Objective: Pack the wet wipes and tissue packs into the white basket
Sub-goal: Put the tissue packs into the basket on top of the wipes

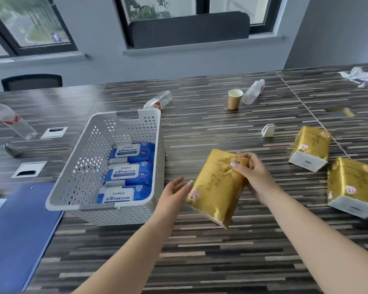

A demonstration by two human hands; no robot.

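The right hand (256, 175) grips a gold tissue pack (216, 187) at its far end, holding it tilted above the surface (200, 262) just right of the basket (79, 166). The left hand (174, 193) is open, fingertips at the pack's near corner. Best to steady it with both hands, turn it flat and lower it into the free left side. Three blue wipes packs (129, 174) line the basket's right side. Two more tissue packs (310, 147) wait at right.
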